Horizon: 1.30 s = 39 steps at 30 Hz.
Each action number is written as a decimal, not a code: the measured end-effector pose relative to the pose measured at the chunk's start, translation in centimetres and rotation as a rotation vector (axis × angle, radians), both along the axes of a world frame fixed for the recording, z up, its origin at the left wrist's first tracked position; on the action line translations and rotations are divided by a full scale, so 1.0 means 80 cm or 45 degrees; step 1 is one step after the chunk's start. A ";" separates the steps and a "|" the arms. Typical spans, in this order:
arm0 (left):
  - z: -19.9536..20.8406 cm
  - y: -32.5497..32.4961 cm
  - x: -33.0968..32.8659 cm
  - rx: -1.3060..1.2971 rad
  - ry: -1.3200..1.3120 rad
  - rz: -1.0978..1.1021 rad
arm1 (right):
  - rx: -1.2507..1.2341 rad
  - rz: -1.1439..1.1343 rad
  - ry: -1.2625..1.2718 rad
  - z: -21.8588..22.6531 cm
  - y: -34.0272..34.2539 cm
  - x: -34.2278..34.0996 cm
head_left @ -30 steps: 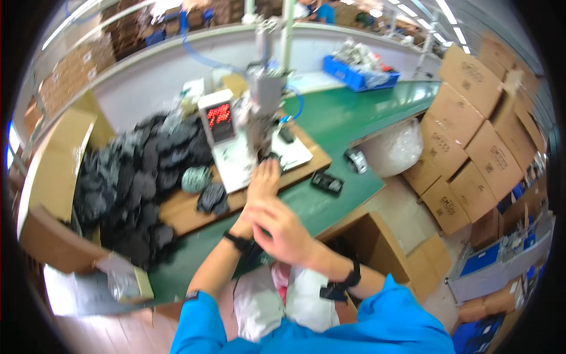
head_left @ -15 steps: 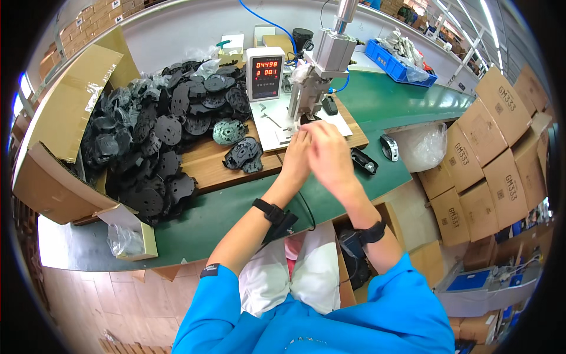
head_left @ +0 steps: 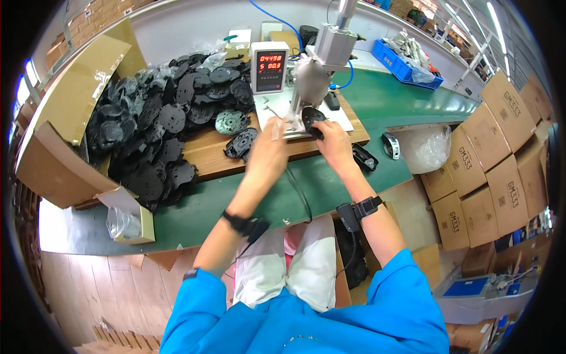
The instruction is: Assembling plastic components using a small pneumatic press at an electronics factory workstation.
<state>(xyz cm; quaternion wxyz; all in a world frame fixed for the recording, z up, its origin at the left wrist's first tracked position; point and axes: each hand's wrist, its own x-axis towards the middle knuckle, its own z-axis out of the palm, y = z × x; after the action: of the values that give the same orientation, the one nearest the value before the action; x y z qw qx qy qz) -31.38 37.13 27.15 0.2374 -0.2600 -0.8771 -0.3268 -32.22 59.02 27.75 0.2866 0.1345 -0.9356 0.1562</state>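
Right hand (head_left: 337, 148): your thumb and fingers are closed on the near edge of a rounded black plastic shell (head_left: 312, 120), at the foot of the bench press (head_left: 335, 46). Whether the shell is seated or held just above the white base plate (head_left: 344, 124), cannot tell. Left hand (head_left: 268, 156): motion-blurred, fingers loosely bent near the plate's front edge; grip, if any, cannot tell.

Handling, my judgement: grip the shell by its rim, hold it level, and let go only once it sits without rocking. Your fingertips belong out from under the press head; the left hand is best well aside.

Around: a digital counter box (head_left: 269, 69) stands left of the press. On the wooden board (head_left: 206, 165), a greenish disc-like part (head_left: 232, 122) lies beside the heap of black plastic parts (head_left: 171, 118). Right of your right hand, a black casing (head_left: 365, 158) and a grey-and-black computer mouse (head_left: 390, 146) lie on the green bench top (head_left: 377, 109).
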 end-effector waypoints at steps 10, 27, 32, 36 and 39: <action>-0.034 -0.193 0.025 -0.246 0.001 0.118 | -0.005 0.011 -0.008 -0.004 -0.014 0.001; 0.023 -0.036 0.037 -0.043 0.200 -0.217 | -0.454 0.029 0.152 0.013 0.008 0.062; 0.001 0.005 0.020 -0.348 0.410 -0.174 | -0.606 -0.070 0.328 0.006 0.004 0.221; -0.022 0.043 -0.010 -0.454 0.439 -0.080 | -0.619 -0.227 0.285 -0.046 0.022 0.344; -0.020 0.063 -0.027 -0.554 0.403 -0.027 | -0.654 -0.409 0.135 -0.096 0.037 0.413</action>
<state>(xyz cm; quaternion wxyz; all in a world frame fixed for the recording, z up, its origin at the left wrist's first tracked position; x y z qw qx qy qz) -33.54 42.17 25.53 0.3067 -0.3618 -0.8759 -0.0885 0.84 61.96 20.07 0.3808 -0.0842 -0.8585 0.3330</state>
